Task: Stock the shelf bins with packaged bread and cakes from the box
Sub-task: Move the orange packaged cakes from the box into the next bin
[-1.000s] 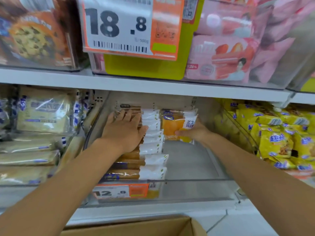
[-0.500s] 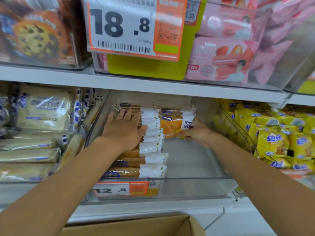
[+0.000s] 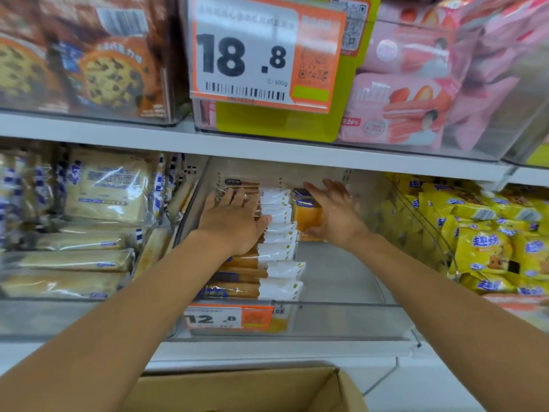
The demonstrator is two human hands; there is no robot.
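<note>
On the far left, pale bread packets (image 3: 98, 188) are filling the neighbouring bin. In the middle clear bin (image 3: 341, 319), the left hand (image 3: 234, 221) is lying flat, fingers straight and close together. It is pressing down on a row of brown-and-white cake packets (image 3: 276, 263) standing on edge along the bin's left side, and it is gripping nothing. Just right of the row's far end, an orange packet (image 3: 307, 217) is standing alone near the back wall. The right hand (image 3: 335, 215) is pushing against it with fingers spread and straight; blur is hiding whether the thumb is hooking underneath. Further right, yellow packets (image 3: 487, 251) are crowding the next bin. The cardboard box (image 3: 237, 391) is sitting below the shelf edge.

The likely trouble is that the orange packet, having no neighbour in front, is liable to tip forward once the right hand is leaving it. Lifting the left hand too could let the row slump sideways toward it.
</note>
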